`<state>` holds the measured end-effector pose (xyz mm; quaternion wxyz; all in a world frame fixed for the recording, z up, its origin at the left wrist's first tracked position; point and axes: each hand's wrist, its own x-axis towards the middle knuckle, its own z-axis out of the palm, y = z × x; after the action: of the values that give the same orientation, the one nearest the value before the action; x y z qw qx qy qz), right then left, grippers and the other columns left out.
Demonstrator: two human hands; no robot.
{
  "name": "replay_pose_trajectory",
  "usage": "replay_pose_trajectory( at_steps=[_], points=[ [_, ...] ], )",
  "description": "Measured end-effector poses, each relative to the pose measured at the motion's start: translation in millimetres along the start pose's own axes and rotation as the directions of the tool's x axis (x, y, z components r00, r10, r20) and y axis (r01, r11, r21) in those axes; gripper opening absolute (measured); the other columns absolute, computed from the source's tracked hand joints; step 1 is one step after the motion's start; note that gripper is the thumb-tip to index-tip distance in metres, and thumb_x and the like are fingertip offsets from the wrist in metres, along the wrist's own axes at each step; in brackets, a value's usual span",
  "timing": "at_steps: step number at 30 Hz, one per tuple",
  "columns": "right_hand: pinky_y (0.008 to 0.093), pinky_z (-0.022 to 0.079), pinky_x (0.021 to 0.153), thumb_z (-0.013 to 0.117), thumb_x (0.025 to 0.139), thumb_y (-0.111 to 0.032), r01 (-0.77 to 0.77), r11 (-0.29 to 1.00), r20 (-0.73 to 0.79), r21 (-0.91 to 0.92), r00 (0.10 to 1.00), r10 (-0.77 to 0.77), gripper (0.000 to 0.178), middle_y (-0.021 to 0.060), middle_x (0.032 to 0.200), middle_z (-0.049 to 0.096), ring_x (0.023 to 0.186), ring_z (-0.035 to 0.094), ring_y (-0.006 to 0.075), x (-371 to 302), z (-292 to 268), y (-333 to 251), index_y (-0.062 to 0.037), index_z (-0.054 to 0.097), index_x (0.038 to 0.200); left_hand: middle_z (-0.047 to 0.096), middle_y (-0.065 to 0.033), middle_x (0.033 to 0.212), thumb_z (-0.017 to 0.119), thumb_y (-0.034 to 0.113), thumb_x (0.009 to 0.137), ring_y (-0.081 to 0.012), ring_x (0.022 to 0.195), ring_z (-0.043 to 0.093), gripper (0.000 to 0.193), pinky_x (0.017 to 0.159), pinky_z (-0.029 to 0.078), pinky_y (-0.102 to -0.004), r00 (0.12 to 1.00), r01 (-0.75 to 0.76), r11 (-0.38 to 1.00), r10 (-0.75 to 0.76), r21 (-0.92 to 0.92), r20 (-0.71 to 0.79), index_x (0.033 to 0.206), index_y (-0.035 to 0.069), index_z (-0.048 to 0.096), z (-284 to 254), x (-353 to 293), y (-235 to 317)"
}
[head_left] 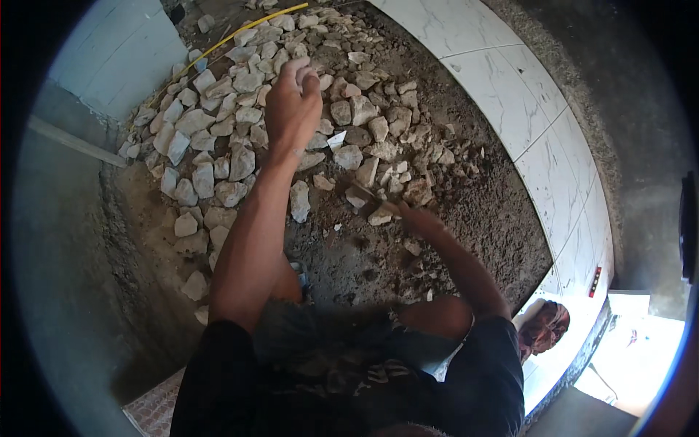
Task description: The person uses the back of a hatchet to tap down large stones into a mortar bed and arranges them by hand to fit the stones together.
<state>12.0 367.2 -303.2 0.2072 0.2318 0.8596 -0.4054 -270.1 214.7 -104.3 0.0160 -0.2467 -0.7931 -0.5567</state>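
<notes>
My left hand reaches out over the heap of pale broken stones. Its fingers are curled together at the far end, and whatever they may hold is hidden. Lower and to the right, my right hand is closed around the light wooden handle of a hammer. The hammer's dark, blurred head points left, just above the dirt and beside small stone chips. A white tile shard lies among the stones between my two hands.
Dark, damp soil borders the stones, edged on the right by white marbled tiles. A yellow strip crosses the far stones. A pale wall block stands far left. A crumpled reddish-brown cloth and small red-and-black object lie on the tiles.
</notes>
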Motion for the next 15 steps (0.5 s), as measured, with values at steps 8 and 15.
replay_pose_trajectory(
  at_steps=[8, 15],
  points=[
    [0.0353, 0.053, 0.060, 0.053, 0.091, -0.016, -0.076, 0.993, -0.195, 0.089, 0.977, 0.092, 0.036, 0.0147, 0.080, 0.062, 0.068, 0.062, 0.0227, -37, -53, -66, -0.0053, 0.041, 0.124, 0.065, -0.0124, 0.102, 0.052, 0.023, 0.091, -0.0222, 0.098, 0.060, 0.033, 0.087, 0.045, -0.0337, 0.998, -0.006, 0.999, 0.009, -0.044, 0.056, 0.118, 0.005, 0.055, 17, 2, -11],
    [0.0275, 0.046, 0.045, 0.051, 0.092, -0.019, 0.630, 0.769, -0.636, 0.104, 0.637, -0.436, 0.021, 0.0062, 0.071, 0.057, 0.057, 0.056, 0.0143, -18, -47, -92, -0.0038, 0.044, 0.105, 0.060, -0.0100, 0.114, 0.053, 0.013, 0.090, -0.0168, 0.099, 0.058, 0.031, 0.087, 0.044, -0.0301, 0.999, 0.051, 0.778, -0.048, -0.626, 0.021, 0.118, 0.002, 0.051, 8, 4, 16]
  ],
)
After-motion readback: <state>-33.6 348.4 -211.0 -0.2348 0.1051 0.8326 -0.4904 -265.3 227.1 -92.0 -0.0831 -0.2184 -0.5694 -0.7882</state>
